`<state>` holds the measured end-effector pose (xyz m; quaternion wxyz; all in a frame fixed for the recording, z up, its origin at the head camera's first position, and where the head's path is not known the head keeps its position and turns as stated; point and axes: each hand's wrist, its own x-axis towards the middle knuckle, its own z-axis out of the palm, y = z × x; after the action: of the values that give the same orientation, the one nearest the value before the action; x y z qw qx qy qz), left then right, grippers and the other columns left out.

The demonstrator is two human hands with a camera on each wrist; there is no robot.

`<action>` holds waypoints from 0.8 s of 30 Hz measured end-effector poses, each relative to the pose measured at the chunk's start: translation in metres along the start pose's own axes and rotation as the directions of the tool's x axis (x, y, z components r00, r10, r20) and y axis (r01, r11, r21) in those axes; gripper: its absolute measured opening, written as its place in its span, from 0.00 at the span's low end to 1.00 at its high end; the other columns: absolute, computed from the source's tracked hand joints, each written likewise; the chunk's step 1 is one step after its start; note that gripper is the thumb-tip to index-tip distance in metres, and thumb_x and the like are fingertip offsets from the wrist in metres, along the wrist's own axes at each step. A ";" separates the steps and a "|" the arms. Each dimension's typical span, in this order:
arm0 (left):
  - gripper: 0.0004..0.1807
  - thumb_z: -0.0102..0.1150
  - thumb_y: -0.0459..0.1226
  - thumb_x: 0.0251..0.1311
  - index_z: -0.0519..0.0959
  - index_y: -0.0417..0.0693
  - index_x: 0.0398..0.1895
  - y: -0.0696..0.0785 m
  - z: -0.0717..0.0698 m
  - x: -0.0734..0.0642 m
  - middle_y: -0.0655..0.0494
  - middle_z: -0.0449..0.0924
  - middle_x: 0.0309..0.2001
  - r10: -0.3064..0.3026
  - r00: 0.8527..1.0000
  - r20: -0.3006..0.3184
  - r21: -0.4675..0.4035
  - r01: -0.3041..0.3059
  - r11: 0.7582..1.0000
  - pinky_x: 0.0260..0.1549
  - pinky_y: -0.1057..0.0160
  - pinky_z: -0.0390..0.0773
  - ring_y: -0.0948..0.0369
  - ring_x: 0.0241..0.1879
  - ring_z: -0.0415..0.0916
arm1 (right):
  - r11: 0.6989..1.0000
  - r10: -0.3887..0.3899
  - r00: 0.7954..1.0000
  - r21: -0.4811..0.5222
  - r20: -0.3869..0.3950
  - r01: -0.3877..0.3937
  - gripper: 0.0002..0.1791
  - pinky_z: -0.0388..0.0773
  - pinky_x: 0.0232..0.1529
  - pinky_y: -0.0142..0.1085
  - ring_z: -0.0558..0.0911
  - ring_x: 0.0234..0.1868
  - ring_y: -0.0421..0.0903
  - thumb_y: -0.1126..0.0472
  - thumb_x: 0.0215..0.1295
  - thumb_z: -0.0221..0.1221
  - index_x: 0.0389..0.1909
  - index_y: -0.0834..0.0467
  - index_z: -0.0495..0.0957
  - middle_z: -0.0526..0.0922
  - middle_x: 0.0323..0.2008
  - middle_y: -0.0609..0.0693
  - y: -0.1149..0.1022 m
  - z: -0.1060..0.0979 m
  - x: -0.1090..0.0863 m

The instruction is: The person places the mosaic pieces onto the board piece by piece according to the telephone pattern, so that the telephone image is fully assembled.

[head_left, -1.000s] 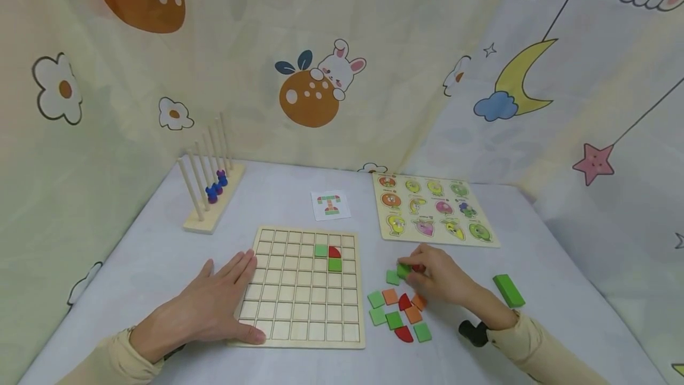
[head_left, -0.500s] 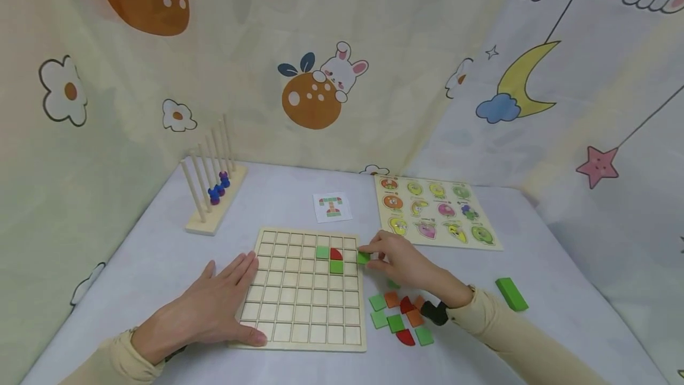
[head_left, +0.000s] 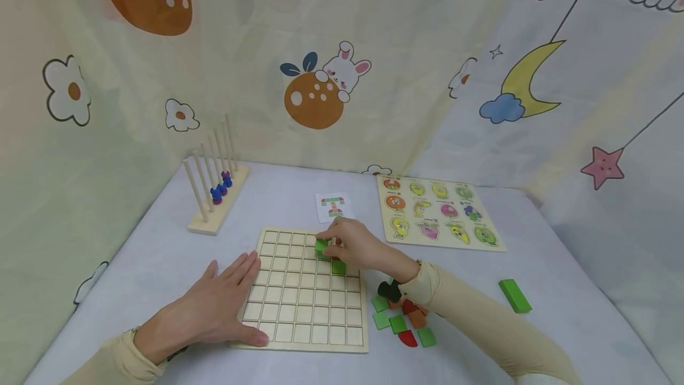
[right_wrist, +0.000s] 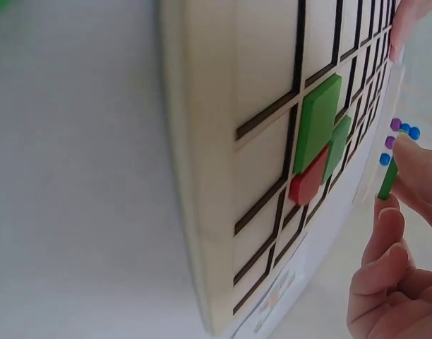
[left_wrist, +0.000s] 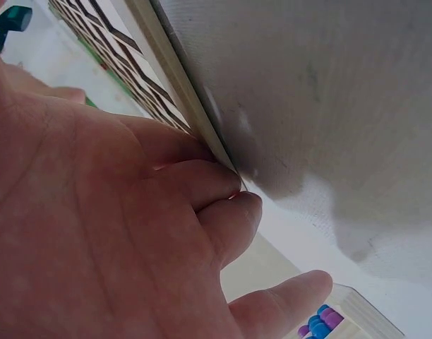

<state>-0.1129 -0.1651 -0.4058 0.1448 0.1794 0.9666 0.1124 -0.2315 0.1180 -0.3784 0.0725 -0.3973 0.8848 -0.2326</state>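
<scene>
My left hand (head_left: 211, 308) lies with straight, spread fingers along the left edge of the wooden grid board (head_left: 299, 315), thumb at the near edge. In the left wrist view its fingertips (left_wrist: 230, 183) touch the board's side. My right hand (head_left: 363, 247) pinches a green square tile (head_left: 320, 245) between thumb and fingers, over the board's far part. The right wrist view shows this held tile (right_wrist: 389, 180) edge-on, above the grid. Set in the cells are a green tile (right_wrist: 320, 126), a light green tile (right_wrist: 336, 150) and a red quarter-round tile (right_wrist: 309, 176).
Loose green, orange and red tiles (head_left: 398, 324) lie right of the board, partly behind the right sleeve (head_left: 470, 308). A pattern card (head_left: 332, 205) lies beyond the board. A pegged bead stand (head_left: 219, 212), a fruit puzzle board (head_left: 443, 218) and a green block (head_left: 515, 296) stand farther out.
My right hand has picked up the green tile from the loose pile and carried it left over the grid board. The left hand has stayed on the board's edge.
</scene>
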 end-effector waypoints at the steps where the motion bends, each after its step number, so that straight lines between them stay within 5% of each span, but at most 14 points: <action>1: 0.82 0.58 0.84 0.33 0.50 0.33 0.81 0.000 0.000 0.000 0.37 0.47 0.82 -0.002 1.000 0.001 0.003 0.002 1.000 0.67 0.20 0.47 0.40 0.81 0.49 | 1.000 -0.005 1.000 -0.002 -0.001 0.005 0.19 0.73 0.35 0.27 0.80 0.39 0.45 0.64 0.67 0.67 0.58 0.63 0.84 0.85 0.43 0.54 0.000 0.002 0.003; 12: 0.82 0.58 0.84 0.33 0.51 0.32 0.80 0.003 -0.002 0.000 0.36 0.48 0.82 -0.001 1.000 0.008 0.009 0.001 1.000 0.67 0.20 0.47 0.39 0.81 0.49 | 0.999 0.036 0.996 -0.013 0.082 -0.035 0.17 0.72 0.29 0.27 0.76 0.25 0.34 0.64 0.64 0.70 0.54 0.59 0.86 0.91 0.46 0.53 -0.001 0.018 0.024; 24: 0.81 0.58 0.84 0.34 0.51 0.32 0.80 0.002 -0.001 -0.001 0.36 0.48 0.82 -0.006 1.000 0.001 0.025 0.006 1.000 0.67 0.20 0.48 0.39 0.81 0.50 | 0.994 0.108 0.985 -0.036 0.136 -0.104 0.17 0.73 0.34 0.28 0.80 0.35 0.40 0.63 0.61 0.72 0.52 0.57 0.87 0.85 0.40 0.52 -0.005 0.018 0.030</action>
<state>-0.1118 -0.1633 -0.4041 0.1434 0.1784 0.9683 0.0998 -0.2428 0.0864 -0.3904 0.1399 -0.3656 0.9008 -0.1879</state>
